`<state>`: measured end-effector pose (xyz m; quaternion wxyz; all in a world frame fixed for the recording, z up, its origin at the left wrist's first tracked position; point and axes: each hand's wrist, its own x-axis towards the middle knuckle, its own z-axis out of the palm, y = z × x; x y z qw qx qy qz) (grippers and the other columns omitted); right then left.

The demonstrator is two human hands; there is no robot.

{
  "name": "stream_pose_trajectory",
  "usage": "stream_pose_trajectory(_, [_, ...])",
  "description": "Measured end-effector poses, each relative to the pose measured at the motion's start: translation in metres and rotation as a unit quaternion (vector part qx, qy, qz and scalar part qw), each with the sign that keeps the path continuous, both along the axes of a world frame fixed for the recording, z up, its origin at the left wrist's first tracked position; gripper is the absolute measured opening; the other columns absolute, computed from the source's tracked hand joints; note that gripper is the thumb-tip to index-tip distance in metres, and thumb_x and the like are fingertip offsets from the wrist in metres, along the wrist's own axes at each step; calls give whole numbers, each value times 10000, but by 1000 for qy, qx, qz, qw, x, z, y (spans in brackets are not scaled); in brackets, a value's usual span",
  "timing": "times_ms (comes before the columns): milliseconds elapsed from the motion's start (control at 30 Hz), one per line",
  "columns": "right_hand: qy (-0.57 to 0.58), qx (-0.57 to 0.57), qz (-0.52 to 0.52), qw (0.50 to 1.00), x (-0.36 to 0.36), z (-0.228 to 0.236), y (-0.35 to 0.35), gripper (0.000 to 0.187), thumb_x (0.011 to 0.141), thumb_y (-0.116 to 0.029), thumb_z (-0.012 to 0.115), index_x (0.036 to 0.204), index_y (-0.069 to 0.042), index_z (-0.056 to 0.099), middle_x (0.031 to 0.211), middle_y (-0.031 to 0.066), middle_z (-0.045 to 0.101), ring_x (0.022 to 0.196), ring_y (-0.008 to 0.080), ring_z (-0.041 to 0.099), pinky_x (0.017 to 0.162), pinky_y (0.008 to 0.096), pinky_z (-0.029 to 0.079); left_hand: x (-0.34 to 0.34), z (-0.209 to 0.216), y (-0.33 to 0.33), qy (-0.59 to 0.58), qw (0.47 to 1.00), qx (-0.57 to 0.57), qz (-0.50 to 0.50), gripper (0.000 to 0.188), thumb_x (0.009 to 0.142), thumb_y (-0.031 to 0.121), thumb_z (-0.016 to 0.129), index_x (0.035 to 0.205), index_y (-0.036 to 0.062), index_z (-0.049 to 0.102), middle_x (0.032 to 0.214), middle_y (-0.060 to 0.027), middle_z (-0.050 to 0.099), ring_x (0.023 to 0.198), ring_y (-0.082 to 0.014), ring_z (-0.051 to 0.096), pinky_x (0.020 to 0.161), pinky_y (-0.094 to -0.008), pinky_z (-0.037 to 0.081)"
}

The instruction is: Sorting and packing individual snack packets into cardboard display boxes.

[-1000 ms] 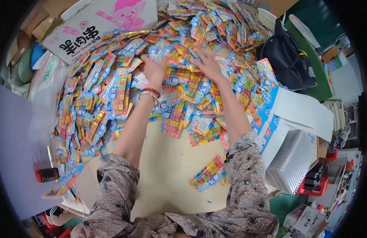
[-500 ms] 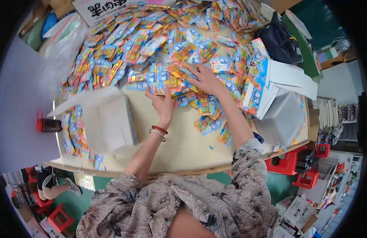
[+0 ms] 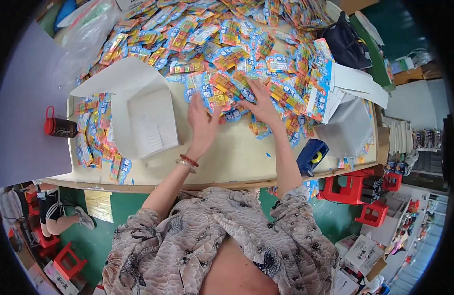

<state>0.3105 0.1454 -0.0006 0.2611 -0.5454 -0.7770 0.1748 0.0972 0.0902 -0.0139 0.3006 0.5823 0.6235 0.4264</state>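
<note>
Small flat packs with blue printed card and red, yellow and orange blocks lie heaped over the table. My left hand (image 3: 202,125), a red bead bracelet and a pale one on its wrist, grips a few overlapping packs (image 3: 207,92) between thumb and fingers. Beside it my right hand (image 3: 262,107) has its thumb and fingers around another pack (image 3: 244,87) at the near edge of the heap. An open white box (image 3: 151,118) with a raised flap stands to the left of my left hand, its visible inside bare and pale.
Right of my hands are an open printed carton (image 3: 321,96), a translucent plastic bin (image 3: 349,128) and a blue tape dispenser (image 3: 313,156). A red-lidded bottle (image 3: 60,128) is at the left edge. Behind lie a clear plastic bag (image 3: 89,42) and a black bag (image 3: 346,45). Red stools (image 3: 342,189) stand below.
The view has shifted, and the white box appears turned with its inside more visible. My hands have moved slightly apart over the packs. The tape dispenser shows more fully beside my right forearm.
</note>
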Motion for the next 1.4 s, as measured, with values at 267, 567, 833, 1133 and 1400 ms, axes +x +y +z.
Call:
stream_pose_trajectory(267, [142, -23, -95, 985, -6, 13, -2, 570, 817, -333, 698, 1275, -34, 539, 1080, 155, 592, 982, 278, 576, 856, 361, 458, -2, -26, 24, 190, 979, 44, -60, 752, 859, 392, 618, 1434, 42, 283, 1488, -225, 206, 1360, -390, 223, 1074, -525, 176])
stream_pose_trajectory(567, [-205, 67, -36, 976, -52, 22, -23, 699, 790, -383, 707, 1373, -105, 438, 1288, 143, 483, 1170, 294, 492, 977, 358, 398, -3, -8, 24, 7, 998, 61, -34, 1059, 636, 131, 836, 1458, 19, 178, 1311, -207, 338, 1250, -364, 323, 1050, -453, 286])
stream_pose_trajectory(833, [141, -49, -26, 988, -32, 1, -42, 695, 724, -133, 761, 1345, -73, 455, 1304, 125, 488, 1207, 281, 477, 1022, 342, 368, -12, -19, 13, -37, 996, 83, -9, 1003, 664, 38, 781, 1451, -19, 162, 1301, -219, 360, 1252, -347, 350, 1044, -409, 335])
stream_pose_trajectory(1133, [27, 32, -97, 994, -39, 0, -71, 518, 765, -84, 695, 1251, -25, 524, 1122, 169, 556, 1035, 327, 556, 898, 370, 440, -25, -9, -20, 1, 996, 48, -81, 854, 714, 28, 695, 1427, -16, 227, 1207, -185, 403, 1161, -330, 429, 997, -377, 378])
stream_pose_trajectory(1400, [186, -226, -333, 896, -41, 22, -99, 353, 902, -133, 558, 1231, -6, 535, 1113, 196, 596, 1042, 342, 556, 860, 406, 438, -47, -22, -57, -148, 982, -70, -97, 829, 745, 45, 673, 1438, 36, 220, 1247, -172, 416, 1153, -296, 484, 965, -366, 426])
